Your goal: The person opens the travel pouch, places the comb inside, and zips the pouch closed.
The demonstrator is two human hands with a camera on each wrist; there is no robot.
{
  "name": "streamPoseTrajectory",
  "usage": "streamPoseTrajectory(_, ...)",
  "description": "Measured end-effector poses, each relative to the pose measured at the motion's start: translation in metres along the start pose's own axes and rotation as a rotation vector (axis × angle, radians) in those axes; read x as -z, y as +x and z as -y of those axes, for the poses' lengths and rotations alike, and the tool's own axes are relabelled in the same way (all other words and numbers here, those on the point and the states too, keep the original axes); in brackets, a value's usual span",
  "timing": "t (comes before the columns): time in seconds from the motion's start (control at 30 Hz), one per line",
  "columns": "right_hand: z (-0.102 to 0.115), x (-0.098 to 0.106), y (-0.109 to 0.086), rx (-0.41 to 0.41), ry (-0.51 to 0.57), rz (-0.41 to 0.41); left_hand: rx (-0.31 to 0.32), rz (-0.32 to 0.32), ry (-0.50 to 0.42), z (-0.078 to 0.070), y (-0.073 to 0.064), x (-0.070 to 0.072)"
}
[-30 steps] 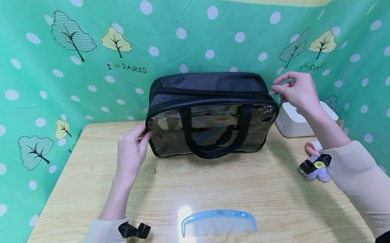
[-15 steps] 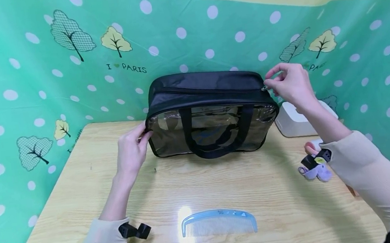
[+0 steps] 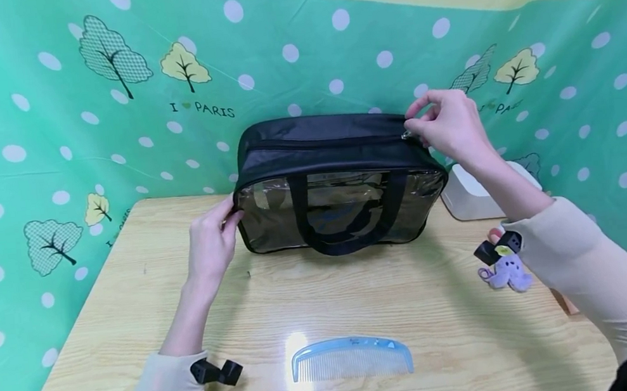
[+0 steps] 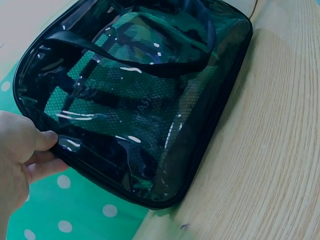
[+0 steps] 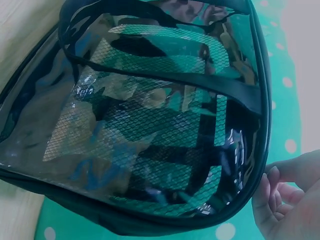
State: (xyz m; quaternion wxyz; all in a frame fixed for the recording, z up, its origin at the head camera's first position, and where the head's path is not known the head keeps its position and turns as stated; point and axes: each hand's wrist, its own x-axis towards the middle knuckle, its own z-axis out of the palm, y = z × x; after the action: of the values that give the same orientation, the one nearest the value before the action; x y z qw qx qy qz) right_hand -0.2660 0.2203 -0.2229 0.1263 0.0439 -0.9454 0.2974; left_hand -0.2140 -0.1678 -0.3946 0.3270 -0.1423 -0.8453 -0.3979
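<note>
A black toiletry bag [image 3: 333,161] with a see-through smoky front and a looped strap handle [image 3: 347,245] stands upright at the back of the table. My left hand [image 3: 209,241] pinches its left edge between thumb and fingers, as the left wrist view also shows [image 4: 22,157]. At the top right, my right hand [image 3: 449,121] pinches a small metal zipper pull [image 3: 407,136] with thumb and forefinger. The zipper [image 3: 325,142] runs leftward from there along the top. In the right wrist view, the right fingers [image 5: 272,192] are right at the bag's rim, and the pull is hidden.
A light blue comb [image 3: 351,351] lies near the front. To the right are a white box [image 3: 465,195] and a purple octopus-shaped plush [image 3: 508,273], partly behind the right arm. A brown-edged object [image 3: 564,303] shows beside the right sleeve. A green dotted curtain [image 3: 287,52] hangs close behind the bag.
My right hand has moved left and slightly up, drawing the zipper pull from the bag's right end along its top. The left hand has stayed at the left edge.
</note>
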Motion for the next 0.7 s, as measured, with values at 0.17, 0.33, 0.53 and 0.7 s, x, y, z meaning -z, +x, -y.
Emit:
streamPoseTrajectory(0.17,0.013,0.000,0.000,0.022,-0.016,0.002,-0.012,-0.013,0.007,0.000,0.000,-0.001)
streamPoseTrajectory(0.33,0.026,-0.003,0.003,0.028,-0.014,0.007,-0.025,-0.018,0.007,0.002,0.000,-0.003)
streamPoseTrajectory(0.53,0.041,-0.008,0.005,0.033,-0.003,0.017,-0.034,-0.016,0.008,0.003,0.000,-0.004)
streamPoseTrajectory(0.7,0.053,-0.012,0.006,0.057,-0.008,0.027,-0.031,-0.016,0.015,0.005,-0.001,-0.004)
